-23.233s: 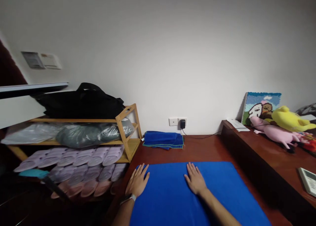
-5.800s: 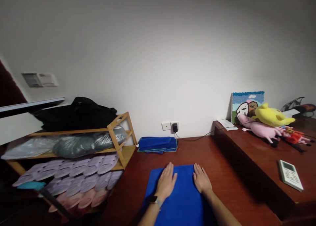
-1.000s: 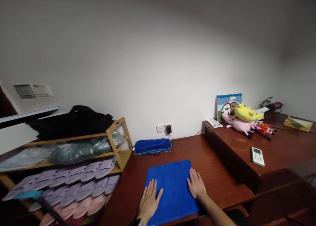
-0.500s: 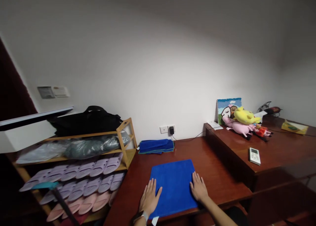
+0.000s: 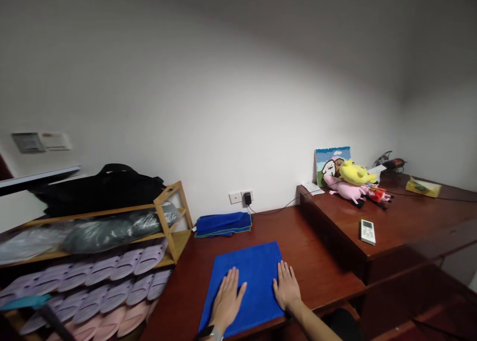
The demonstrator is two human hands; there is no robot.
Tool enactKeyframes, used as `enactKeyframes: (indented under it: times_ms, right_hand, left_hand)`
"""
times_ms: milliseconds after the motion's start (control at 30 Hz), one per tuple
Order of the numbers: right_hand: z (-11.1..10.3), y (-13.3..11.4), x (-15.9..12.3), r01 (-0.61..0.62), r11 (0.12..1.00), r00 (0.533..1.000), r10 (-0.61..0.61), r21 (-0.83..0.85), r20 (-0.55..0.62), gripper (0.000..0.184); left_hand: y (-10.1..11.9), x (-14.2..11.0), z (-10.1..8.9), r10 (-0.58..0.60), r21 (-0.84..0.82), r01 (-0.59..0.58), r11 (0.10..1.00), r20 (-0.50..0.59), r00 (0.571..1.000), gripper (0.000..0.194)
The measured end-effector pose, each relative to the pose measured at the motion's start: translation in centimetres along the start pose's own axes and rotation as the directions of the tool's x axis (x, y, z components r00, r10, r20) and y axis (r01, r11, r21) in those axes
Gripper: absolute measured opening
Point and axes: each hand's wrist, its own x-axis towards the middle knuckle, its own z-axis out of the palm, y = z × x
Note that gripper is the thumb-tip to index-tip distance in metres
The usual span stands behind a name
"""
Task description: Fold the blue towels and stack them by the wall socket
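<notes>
A blue towel (image 5: pixel 253 266) lies spread flat on the brown wooden desk (image 5: pixel 313 261). On its left part rests my left hand (image 5: pixel 228 299), palm down with the fingers stretched out and a watch on the wrist. My right hand (image 5: pixel 286 287) lies flat along the towel's right edge, its fingers extended and thumb apart. Neither hand grips anything. Behind the spread towel, against the wall, is a folded blue towel (image 5: pixel 223 223) with a green-yellow edge.
Left of the desk stands a wooden rack (image 5: pixel 175 232) with purple slippers (image 5: pixel 122 266) and a black bag (image 5: pixel 100 189). On the higher surface at right are plush toys (image 5: pixel 346 187), a remote control (image 5: pixel 367 232) and a yellow tissue pack (image 5: pixel 423 187). A charger (image 5: pixel 247 198) sits in the wall socket.
The camera view has turned to the right, so everything appears farther left. My left hand has moved from the towel's left edge further onto the cloth. My right hand stays at the right edge.
</notes>
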Motion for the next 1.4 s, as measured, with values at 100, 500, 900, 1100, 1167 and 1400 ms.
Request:
enactKeyframes:
  times_ms: [100,500,900,1100,1167,1400]
  right_hand:
    - [0.5,0.5,0.4,0.009,1.0,1.0,-0.009,0.018,0.007,0.071]
    - [-1.0,-0.1,-0.2,-0.027,1.0,0.997,0.028,-0.016,0.067,0.07]
    - [-2.1,-0.7,-0.4,-0.043,0.998,0.993,0.048,-0.041,0.105,0.069]
    - [-1.2,0.2,-3.6,-0.036,0.999,0.997,0.036,-0.006,0.066,0.069]
    - [-1.2,0.3,-4.2,-0.031,0.999,0.997,0.031,-0.007,0.07,0.07]
    - [-1.6,0.0,-4.7,-0.01,0.999,0.999,0.009,0.03,0.052,0.07]
  left_hand:
    - [6.1,1.5,1.3,0.137,-0.064,-0.134,0.989,0.053,0.989,0.077]
    - [1.4,0.5,0.6,0.007,-0.011,-0.006,1.0,0.126,0.992,0.082]
    - [-6.2,-3.5,-0.7,-0.193,0.039,0.19,0.981,0.09,0.977,0.088]
    - [-6.5,-3.3,0.0,-0.168,0.058,0.167,0.984,0.021,0.985,0.086]
    - [-6.7,-3.4,-0.1,-0.167,0.08,0.165,0.983,0.011,0.986,0.086]
    - [-3.3,-3.6,-0.8,-0.038,0.031,0.044,0.999,-0.171,0.985,0.068]
